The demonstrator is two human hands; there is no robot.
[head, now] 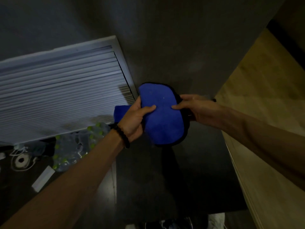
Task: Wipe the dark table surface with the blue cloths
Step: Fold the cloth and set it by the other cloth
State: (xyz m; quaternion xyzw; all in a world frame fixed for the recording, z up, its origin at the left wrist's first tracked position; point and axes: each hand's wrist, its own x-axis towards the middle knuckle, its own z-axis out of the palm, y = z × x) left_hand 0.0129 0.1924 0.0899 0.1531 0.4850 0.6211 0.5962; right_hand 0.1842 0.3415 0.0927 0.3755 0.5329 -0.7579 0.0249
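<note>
A dim grey wall is seen across the upper part of the view, and a white slatted window blind in a pale frame is set against it on the left. A tan wooden panel is seen running down the right side. Dark flooring is spread below, and on it, at the lower left, a shrink-wrapped pack of clear plastic bottles with green caps is laid just under the blind, with a flat white rectangular strip beside it. A bright blue rounded microfibre cloth with a dark edge is held up in mid-air before the wall, between both hands. The cloth's left edge is gripped by the left hand, thumb pressed onto its face and fingers curled behind. Its right edge is pinched by the right hand, thumb on the front. A black beaded bracelet is worn on the left wrist.
</note>
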